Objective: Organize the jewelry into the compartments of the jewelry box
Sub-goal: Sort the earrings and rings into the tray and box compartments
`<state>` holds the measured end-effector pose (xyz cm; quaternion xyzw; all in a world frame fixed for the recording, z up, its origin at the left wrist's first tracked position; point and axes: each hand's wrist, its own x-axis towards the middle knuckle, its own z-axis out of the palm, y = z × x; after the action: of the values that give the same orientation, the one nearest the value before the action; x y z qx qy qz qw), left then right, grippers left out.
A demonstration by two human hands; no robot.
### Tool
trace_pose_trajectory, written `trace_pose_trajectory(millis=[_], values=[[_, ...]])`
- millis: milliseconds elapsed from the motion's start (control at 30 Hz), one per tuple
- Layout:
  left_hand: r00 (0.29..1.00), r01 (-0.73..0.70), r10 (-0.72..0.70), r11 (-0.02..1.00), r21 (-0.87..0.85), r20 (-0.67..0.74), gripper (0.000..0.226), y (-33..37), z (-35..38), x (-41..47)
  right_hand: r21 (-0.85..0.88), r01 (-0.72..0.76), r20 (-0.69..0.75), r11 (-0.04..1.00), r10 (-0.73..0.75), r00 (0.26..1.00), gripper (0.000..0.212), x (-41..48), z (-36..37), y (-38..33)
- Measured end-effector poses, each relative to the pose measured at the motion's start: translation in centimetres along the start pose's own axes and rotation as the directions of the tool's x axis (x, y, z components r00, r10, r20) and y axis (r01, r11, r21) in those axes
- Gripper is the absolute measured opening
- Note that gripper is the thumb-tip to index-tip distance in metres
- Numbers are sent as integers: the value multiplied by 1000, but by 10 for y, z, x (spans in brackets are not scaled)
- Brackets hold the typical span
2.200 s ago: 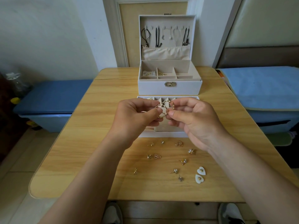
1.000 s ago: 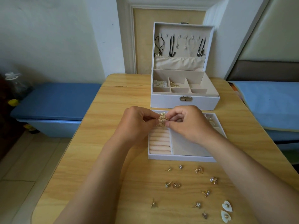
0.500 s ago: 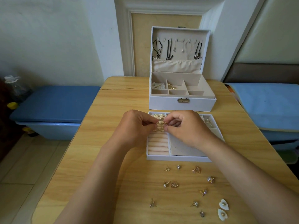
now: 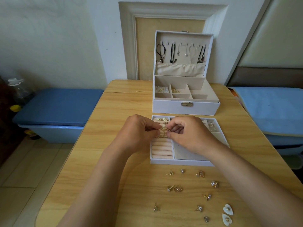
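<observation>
- Both hands dropped from mid-air a couple of seconds back down onto the tray, and they've barely shifted in the last half second.
- Step in hand, I'd say: seating the gold hoops into the ring rolls on the tray's left side, toward its back corner.
- Left hand pinches the hoops from the left with thumb and forefinger, and the rest of its fingers are curled in.
- Right hand does the same from the right. The knuckles are up and the wrist angles in from the near right edge of the table.
- So the hoops sit between the two sets of fingertips, right on or just above the rolls. I can't tell if they're wedged into a slot yet, or whether it's one piece or two.
- Flower studs already sit in the row behind them.
- The tray lies mid-table, just in front of the jewelry box, which stands open at the far edge.
- For the next move, I reckon a gentle push down between two rolls, then both pinches let go without dragging the hoops back out.
- After that, loads of loose earrings wait between the tray and the near edge, including a heart-shaped pair by the near right corner. The job looks maybe half done.
</observation>
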<state>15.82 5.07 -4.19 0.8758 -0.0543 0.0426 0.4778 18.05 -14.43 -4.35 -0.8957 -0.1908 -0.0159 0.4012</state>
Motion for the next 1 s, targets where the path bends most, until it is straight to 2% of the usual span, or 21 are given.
trace_pose_trajectory(millis=[467, 1000], values=[[999, -46, 44, 997, 67, 25, 21, 1, 0, 0, -48, 29, 20, 998, -28, 999, 4, 0, -6, -10], [996, -74, 72, 996, 40, 58, 17, 0, -3, -2, -66, 17, 53, 998, -14, 998, 6, -2, -4, -10]])
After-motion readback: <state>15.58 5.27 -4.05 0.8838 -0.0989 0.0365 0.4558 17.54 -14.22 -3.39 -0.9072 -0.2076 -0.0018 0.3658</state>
